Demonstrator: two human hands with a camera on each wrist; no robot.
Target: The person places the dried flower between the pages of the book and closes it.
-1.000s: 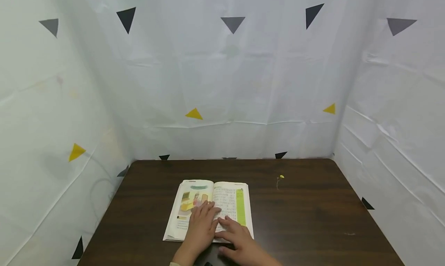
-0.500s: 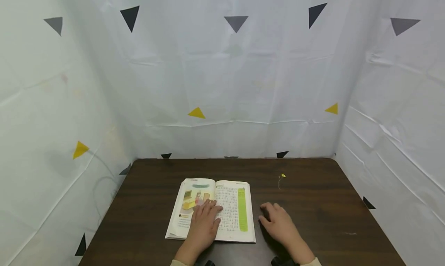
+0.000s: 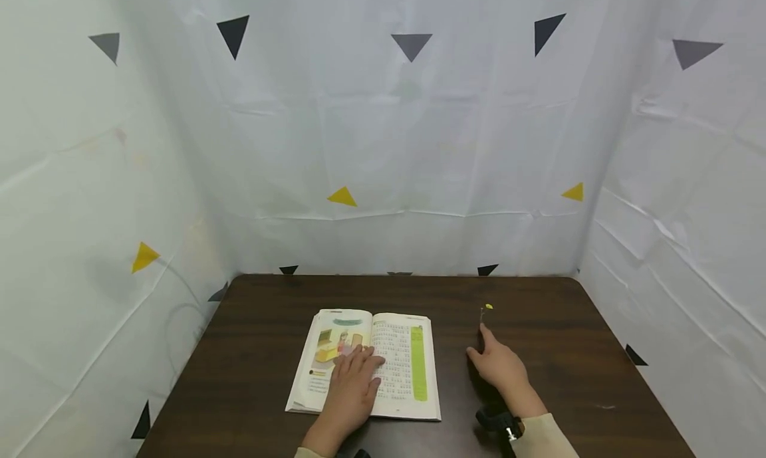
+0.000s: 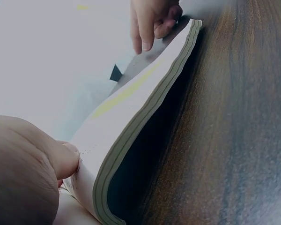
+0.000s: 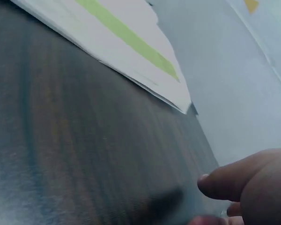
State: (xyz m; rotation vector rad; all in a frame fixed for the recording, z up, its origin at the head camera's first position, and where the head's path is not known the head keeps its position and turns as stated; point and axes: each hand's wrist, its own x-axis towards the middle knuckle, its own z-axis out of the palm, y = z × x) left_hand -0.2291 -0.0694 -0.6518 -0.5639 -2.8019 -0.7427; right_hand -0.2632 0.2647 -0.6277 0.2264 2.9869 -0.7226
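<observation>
An open book [image 3: 395, 351] lies on the dark wooden table, with a picture on its left page and a green strip down the right one. My left hand [image 3: 353, 388] rests across the middle of the book, fingers spread. To the right, my right hand [image 3: 501, 365] reaches forward with the index finger extended. Its fingertip is right at the lower stem of a small flower [image 3: 489, 306] with a yellow head. In the right wrist view, the thumb of the right hand [image 5: 262, 183] shows over the table and the flower is hidden.
The dark wooden table [image 3: 257, 351] has white sheeting [image 3: 419, 145] with black, grey and yellow triangles behind it and on both sides. A dark wrist strap [image 3: 499, 421] sits on the right wrist. The book's right half arches up from the table [image 4: 243, 117] in the left wrist view.
My right hand has left the book's lower right page and moved right, then forward to the flower. The left hand stays on the book.
</observation>
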